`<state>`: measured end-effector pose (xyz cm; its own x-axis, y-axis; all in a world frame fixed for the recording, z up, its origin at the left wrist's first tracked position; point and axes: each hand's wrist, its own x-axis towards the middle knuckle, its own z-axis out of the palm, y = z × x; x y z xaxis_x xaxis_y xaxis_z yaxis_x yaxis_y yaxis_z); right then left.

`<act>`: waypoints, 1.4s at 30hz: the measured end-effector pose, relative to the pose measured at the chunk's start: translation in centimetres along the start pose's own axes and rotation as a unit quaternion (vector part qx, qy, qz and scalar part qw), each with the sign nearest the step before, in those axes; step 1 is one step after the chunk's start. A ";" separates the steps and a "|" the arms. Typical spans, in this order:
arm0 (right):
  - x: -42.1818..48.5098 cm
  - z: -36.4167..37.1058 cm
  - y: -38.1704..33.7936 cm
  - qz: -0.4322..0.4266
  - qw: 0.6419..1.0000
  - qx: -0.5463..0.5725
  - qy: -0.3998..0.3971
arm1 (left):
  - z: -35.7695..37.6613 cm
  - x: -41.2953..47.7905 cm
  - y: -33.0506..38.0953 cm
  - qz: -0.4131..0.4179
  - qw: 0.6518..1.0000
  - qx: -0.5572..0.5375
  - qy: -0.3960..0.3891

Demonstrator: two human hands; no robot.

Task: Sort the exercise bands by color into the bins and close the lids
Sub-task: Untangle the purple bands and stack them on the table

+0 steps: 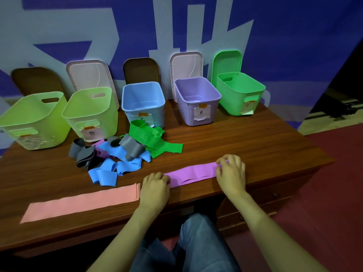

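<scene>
Fingers (222,163) of right hand (231,174) and left hand (155,185) pinching purple band (191,172), flat on counter (245,142). Purple bin (197,101) at 12 o'clock, open. Possible risk: slack band catching pile (119,154) at 10 o'clock when lifted.

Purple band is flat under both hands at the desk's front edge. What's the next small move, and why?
Probably fold it: bring the right hand with its end of the purple band over toward the left hand. The band lies stretched out flat between both hands, and the open purple bin behind it looks too short to take it at full length.
</scene>
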<state>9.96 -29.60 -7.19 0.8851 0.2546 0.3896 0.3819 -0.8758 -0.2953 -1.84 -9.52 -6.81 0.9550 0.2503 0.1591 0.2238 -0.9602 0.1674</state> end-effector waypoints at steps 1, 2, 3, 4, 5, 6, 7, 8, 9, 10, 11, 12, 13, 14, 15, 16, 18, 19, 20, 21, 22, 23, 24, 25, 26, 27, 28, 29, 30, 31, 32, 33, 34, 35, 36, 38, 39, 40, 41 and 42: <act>-0.3 0.0 -0.3 -0.007 0.999 -0.016 -0.030 | 0.0 -0.1 -0.1 -0.004 1.000 0.004 -0.016; -0.5 -0.1 -0.7 -0.005 0.996 -0.035 -0.076 | -0.1 -0.2 -0.2 -0.005 1.000 0.004 -0.029; -0.7 -0.1 -0.9 0.002 0.992 -0.052 -0.117 | -0.3 -0.3 -0.3 -0.002 0.999 -0.002 -0.039; -0.8 -0.3 -1.1 0.010 0.988 -0.065 -0.142 | -0.6 -0.5 -0.2 0.004 0.999 -0.009 -0.046; -0.8 -0.5 -1.5 0.010 0.986 -0.071 -0.153 | -0.9 -0.7 -0.2 0.012 0.998 -0.014 -0.052; -0.9 -0.9 -2.0 0.003 0.986 -0.069 -0.151 | -1.2 -0.9 -0.2 0.017 0.998 -0.019 -0.051; -0.9 -1.3 -2.8 -0.012 0.987 -0.064 -0.144 | -1.5 -1.1 -0.3 0.019 0.999 -0.021 -0.046; -0.9 -1.7 -3.7 -0.033 0.989 -0.053 -0.135 | -1.8 -1.3 -0.4 0.018 0.999 -0.019 -0.033; -0.9 -2.0 -4.7 -0.058 0.989 -0.037 -0.132 | -2.1 -1.5 -0.6 0.014 1.000 -0.014 -0.022; -0.8 -2.2 -5.9 -0.087 0.987 -0.016 -0.134 | -2.5 -1.7 -0.9 0.006 1.000 -0.009 -0.012; -0.9 -2.4 -7.1 -0.120 0.983 0.004 -0.136 | -2.7 -1.8 -1.3 -0.005 1.000 -0.002 -0.004; -0.9 -2.4 -8.5 -0.152 0.979 0.027 -0.136 | -3.1 -1.9 -1.8 -0.018 1.000 0.007 0.006; -1.0 -2.4 -9.8 -0.182 0.973 0.050 -0.131 | -3.5 -2.1 -2.3 -0.035 0.999 0.012 0.018; -1.1 -2.2 -11.2 -0.208 0.968 0.071 -0.125 | -4.0 -2.1 -3.0 -0.055 0.998 0.011 0.028; -1.1 -2.1 -12.5 -0.229 0.962 0.089 -0.120 | -4.4 -2.2 -3.8 -0.074 0.997 0.005 0.035; -1.1 -1.9 -13.8 -0.248 0.956 0.100 -0.121 | -4.8 -2.1 -4.7 -0.089 0.995 0.003 0.042; -0.8 -1.5 -16.2 -0.280 0.945 0.102 -0.133 | -5.7 -2.0 -6.6 -0.123 0.991 -0.011 0.055; -0.6 -1.3 -17.2 -0.292 0.941 0.103 -0.139 | -6.2 -1.8 -7.6 -0.141 0.988 -0.027 0.062; -0.2 -1.0 -18.2 -0.298 0.937 0.109 -0.143 | -6.7 -1.7 -8.6 -0.155 0.985 -0.040 0.069; 0.3 -0.6 -19.2 -0.302 0.935 0.117 -0.146 | -7.1 -1.4 -9.6 -0.167 0.982 -0.047 0.074; 0.8 -0.2 -20.1 -0.307 0.931 0.123 -0.152 | -7.5 -1.1 -10.7 -0.176 0.980 -0.046 0.077; 1.4 0.2 -20.9 -0.313 0.928 0.124 -0.162 | -7.8 -0.8 -11.7 -0.187 0.979 -0.043 0.077; 2.0 0.6 -21.8 -0.318 0.924 0.124 -0.174 | -8.0 -0.4 -12.7 -0.197 0.977 -0.038 0.076; 2.6 1.0 -22.6 -0.321 0.920 0.123 -0.186 | -8.1 -0.1 -13.6 -0.208 0.975 -0.035 0.077; 3.2 1.4 -23.4 -0.323 0.917 0.125 -0.197 | -8.1 0.3 -14.5 -0.217 0.972 -0.038 0.081; 3.8 1.9 -24.1 -0.323 0.915 0.127 -0.208 | -8.0 0.7 -15.4 -0.225 0.969 -0.047 0.085; 4.4 2.6 -24.9 -0.320 0.912 0.128 -0.221 | -7.8 1.1 -16.1 -0.232 0.967 -0.057 0.089; 4.9 3.2 -25.6 -0.318 0.909 0.127 -0.237 | -7.6 1.4 -16.7 -0.239 0.965 -0.064 0.090; 5.4 4.0 -26.3 -0.318 0.905 0.126 -0.253 | -7.4 1.8 -17.3 -0.246 0.963 -0.069 0.089; 5.8 4.7 -27.0 -0.318 0.901 0.127 -0.268 | -7.0 2.2 -17.8 -0.250 0.961 -0.075 0.088; 6.2 5.5 -27.7 -0.314 0.897 0.131 -0.283 | -6.7 2.5 -18.3 -0.252 0.960 -0.082 0.087; 6.5 6.2 -28.5 -0.310 0.893 0.137 -0.295 | -6.4 2.8 -18.6 -0.250 0.960 -0.088 0.090; 6.7 7.0 -29.3 -0.307 0.890 0.142 -0.305 | -5.9 3.1 -19.0 -0.241 0.962 -0.090 0.093; 6.9 7.7 -30.0 -0.305 0.887 0.147 -0.313 | -5.5 3.2 -19.3 -0.227 0.965 -0.087 0.097; 6.9 8.4 -30.7 -0.304 0.884 0.154 -0.320 | -5.0 3.3 -19.6 -0.216 0.967 -0.082 0.105; 7.0 10.0 -31.7 -0.295 0.880 0.158 -0.336 | -4.2 3.4 -20.2 -0.226 0.964 -0.085 0.115; 6.9 10.6 -32.0 -0.289 0.882 0.152 -0.339 | -3.9 3.4 -20.5 -0.238 0.960 -0.090 0.117; 6.8 11.2 -32.2 -0.285 0.887 0.144 -0.334 | -3.7 3.4 -20.7 -0.247 0.957 -0.091 0.119; 6.8 11.6 -32.3 -0.282 0.893 0.136 -0.323 | -3.5 3.4 -20.8 -0.255 0.955 -0.089 0.122; 6.9 12.0 -32.4 -0.276 0.900 0.131 -0.310 | -3.2 3.4 -20.9 -0.262 0.953 -0.087 0.123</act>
<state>6.88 5.44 -5.46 0.4890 0.8723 0.0024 0.7864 -0.4397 -0.4339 -3.91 11.78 -6.64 0.6421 0.7315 0.2293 0.6010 -0.6661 0.4418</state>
